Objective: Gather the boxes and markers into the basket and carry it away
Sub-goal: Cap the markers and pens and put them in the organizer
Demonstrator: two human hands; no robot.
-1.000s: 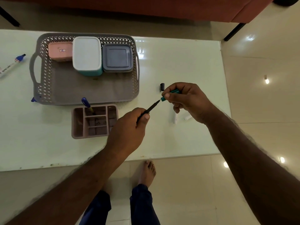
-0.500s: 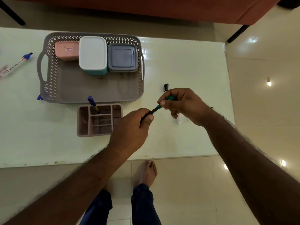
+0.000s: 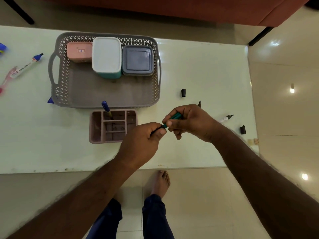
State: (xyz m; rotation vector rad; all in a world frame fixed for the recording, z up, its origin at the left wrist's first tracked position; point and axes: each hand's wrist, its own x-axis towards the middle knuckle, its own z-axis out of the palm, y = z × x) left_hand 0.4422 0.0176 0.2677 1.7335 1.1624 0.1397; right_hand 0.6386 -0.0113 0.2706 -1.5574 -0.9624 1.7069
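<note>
A grey lattice basket [image 3: 62,78] on the white table holds a pink box [image 3: 79,51], a white-lidded teal box [image 3: 106,56] and a grey box [image 3: 137,60] along its far side. Over the table's front, my left hand [image 3: 143,144] grips a dark marker body, mostly hidden in the fist. My right hand [image 3: 191,123] pinches a green cap [image 3: 173,118] that meets the marker's tip. A pink organiser [image 3: 96,128] with a blue pen [image 3: 105,107] stands in front of the basket. An uncapped marker [image 3: 226,117] lies right of my right hand.
Two black caps [image 3: 183,92] [image 3: 242,129] lie on the table's right side. A white and blue marker [image 3: 28,65] and a pink item [image 3: 7,78] lie far left. A blue cap [image 3: 50,100] peeks out at the basket's near-left corner. My bare foot [image 3: 161,182] is below the table edge.
My hands have come together: the green cap has slid onto the dark marker's tip, and the exposed length of marker between my hands has nearly gone.
</note>
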